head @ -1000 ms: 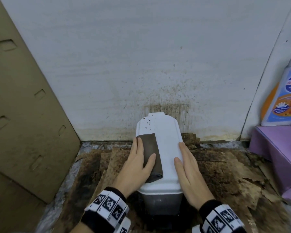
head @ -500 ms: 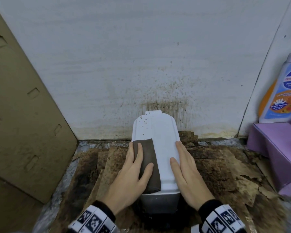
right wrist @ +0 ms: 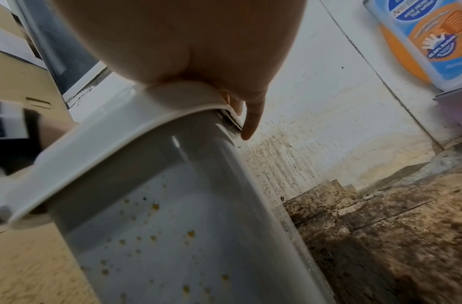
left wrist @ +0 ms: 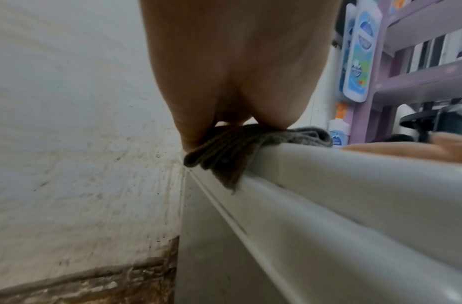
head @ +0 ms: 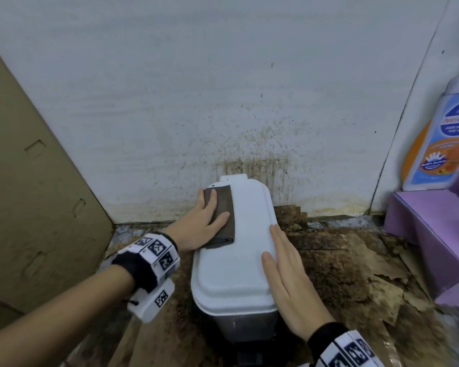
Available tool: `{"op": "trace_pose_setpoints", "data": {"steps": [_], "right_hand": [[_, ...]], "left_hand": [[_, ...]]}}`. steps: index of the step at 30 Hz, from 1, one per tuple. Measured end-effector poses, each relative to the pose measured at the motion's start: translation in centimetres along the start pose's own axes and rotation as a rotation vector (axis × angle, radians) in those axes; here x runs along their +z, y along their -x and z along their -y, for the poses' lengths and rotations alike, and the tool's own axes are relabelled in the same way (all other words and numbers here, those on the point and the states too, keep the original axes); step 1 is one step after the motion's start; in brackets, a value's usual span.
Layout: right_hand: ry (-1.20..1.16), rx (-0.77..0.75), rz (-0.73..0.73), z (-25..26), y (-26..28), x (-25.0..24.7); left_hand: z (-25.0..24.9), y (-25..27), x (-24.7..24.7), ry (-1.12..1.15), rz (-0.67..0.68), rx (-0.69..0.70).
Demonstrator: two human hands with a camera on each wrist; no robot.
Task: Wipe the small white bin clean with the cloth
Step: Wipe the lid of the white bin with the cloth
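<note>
The small white bin stands on the floor against the stained wall, lid closed. A folded brown cloth lies on the far left part of the lid. My left hand presses the cloth flat with straight fingers; in the left wrist view the cloth hangs a little over the lid's edge. Along the lid's right edge rests my right hand, fingers straight and flat. In the right wrist view the bin's grey side carries several small brown spots.
A tall sheet of cardboard leans at the left. At the right a purple shelf holds an orange-and-blue bottle. Torn, dirty brown cardboard covers the floor around the bin. The wall behind is spattered brown.
My left hand has slid the cloth from the middle of the lid to its far end, over the dark specks there. The right hand stays on the right edge.
</note>
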State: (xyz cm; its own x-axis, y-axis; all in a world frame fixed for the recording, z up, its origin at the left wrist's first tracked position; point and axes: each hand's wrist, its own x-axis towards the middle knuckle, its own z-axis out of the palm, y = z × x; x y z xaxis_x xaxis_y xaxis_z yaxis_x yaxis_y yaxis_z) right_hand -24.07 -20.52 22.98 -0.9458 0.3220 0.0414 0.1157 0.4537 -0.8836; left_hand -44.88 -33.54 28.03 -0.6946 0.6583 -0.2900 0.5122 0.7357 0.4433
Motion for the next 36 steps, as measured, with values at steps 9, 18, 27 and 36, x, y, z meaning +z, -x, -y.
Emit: {"op": "trace_pose_setpoints", "data": {"steps": [9, 18, 27, 36], "right_hand": [[-0.010, 0.001, -0.002, -0.2, -0.2, 0.0], [-0.012, -0.002, -0.038, 0.0, -0.2, 0.3], [0.028, -0.004, -0.026, -0.2, -0.3, 0.4], [-0.015, 0.002, -0.020, -0.2, -0.8, 0.5]], "left_hand": [[0.2, -5.1, -1.9, -0.018, 0.017, -0.008], [0.1, -1.9, 0.3, 0.060, -0.009, 0.022], [0.2, 2.9, 2.5, -0.057, 0.063, 0.102], [-0.1, -3.3, -1.3, -0.106, 0.083, 0.013]]}}
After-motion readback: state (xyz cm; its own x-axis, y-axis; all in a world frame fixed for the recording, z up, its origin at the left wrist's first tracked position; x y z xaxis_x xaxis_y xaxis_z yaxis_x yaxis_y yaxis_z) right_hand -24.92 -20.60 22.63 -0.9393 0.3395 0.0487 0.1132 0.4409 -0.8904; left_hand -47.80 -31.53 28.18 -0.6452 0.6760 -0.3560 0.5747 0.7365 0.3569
